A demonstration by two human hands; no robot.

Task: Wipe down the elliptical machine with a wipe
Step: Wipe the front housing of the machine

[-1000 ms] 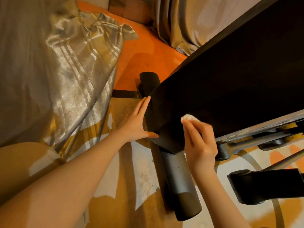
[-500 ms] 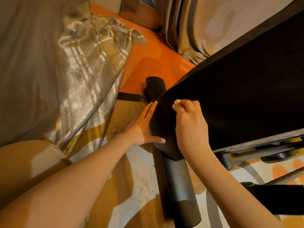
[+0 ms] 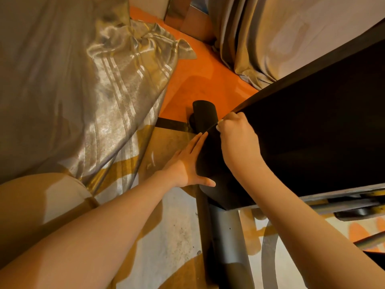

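Observation:
The elliptical machine's black housing [image 3: 308,138] fills the right side, and its grey base tube [image 3: 227,232] runs along the floor below it. My right hand [image 3: 237,140] is curled round a small white wipe [image 3: 219,122] and holds it against the housing's upper front edge; only a sliver of the wipe shows past my fingers. My left hand [image 3: 187,165] lies flat with straight fingers against the housing's front end, thumb spread underneath.
A shiny grey curtain [image 3: 87,86] pools on the floor at left, and another curtain [image 3: 270,34] hangs at top right. Orange floor [image 3: 200,80] and a patterned rug [image 3: 166,236] lie below. Machine rails [image 3: 354,203] stick out at right.
My right hand has slid the wipe up and left across the black housing to its front top edge. My left hand stays pressed on the front end.

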